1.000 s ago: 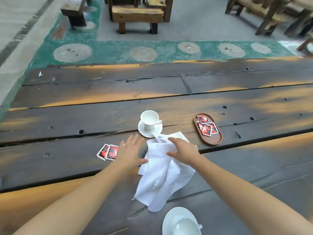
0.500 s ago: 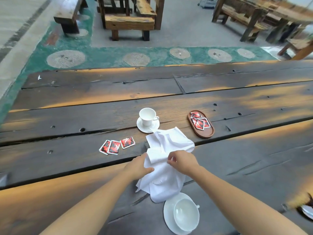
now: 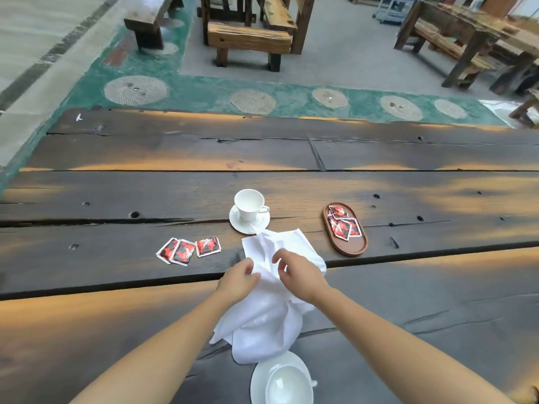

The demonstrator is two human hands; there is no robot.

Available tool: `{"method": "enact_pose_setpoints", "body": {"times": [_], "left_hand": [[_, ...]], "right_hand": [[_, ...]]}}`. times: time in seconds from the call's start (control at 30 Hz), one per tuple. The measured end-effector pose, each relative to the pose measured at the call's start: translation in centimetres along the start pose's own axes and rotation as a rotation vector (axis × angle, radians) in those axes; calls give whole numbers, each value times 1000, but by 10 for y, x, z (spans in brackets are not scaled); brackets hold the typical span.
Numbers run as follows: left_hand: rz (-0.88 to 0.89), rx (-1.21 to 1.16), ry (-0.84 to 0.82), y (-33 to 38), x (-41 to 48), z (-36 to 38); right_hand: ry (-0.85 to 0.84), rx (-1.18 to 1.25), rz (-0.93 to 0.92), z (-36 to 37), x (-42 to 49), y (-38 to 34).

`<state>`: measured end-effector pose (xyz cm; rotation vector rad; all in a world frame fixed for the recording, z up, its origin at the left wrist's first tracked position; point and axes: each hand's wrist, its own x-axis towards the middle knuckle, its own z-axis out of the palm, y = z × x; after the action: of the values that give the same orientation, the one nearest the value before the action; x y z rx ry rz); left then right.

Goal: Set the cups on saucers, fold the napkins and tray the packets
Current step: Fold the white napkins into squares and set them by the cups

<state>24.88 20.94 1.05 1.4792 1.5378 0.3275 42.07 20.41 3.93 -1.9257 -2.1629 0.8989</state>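
A crumpled white napkin lies in the middle of the dark wooden table. My left hand pinches its left part and my right hand pinches a fold near its top. Beyond the napkin a white cup stands on a saucer. A second cup sits on its saucer at the near edge. Three red packets lie loose to the left. An oval wooden tray to the right holds several red packets.
Wooden benches and tables stand on the grey floor beyond the table's far edge. A green strip with round inlays runs along that edge. The planks have gaps and holes.
My left hand left the packets' side and took hold of the napkin. Both hands drew the napkin nearer and are bunching it. The view tilted, showing the near cup fully.
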Motion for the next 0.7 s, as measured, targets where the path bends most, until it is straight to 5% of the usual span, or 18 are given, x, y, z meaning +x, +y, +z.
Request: {"method": "enact_pose_setpoints", "body": {"times": [0.4, 0.7], "left_hand": [[618, -106, -34, 113, -46, -100], [707, 71, -174, 172, -147, -205]], "right_hand": [[-48, 501, -378, -98, 11, -85], [255, 271, -761, -166, -39, -175]]}}
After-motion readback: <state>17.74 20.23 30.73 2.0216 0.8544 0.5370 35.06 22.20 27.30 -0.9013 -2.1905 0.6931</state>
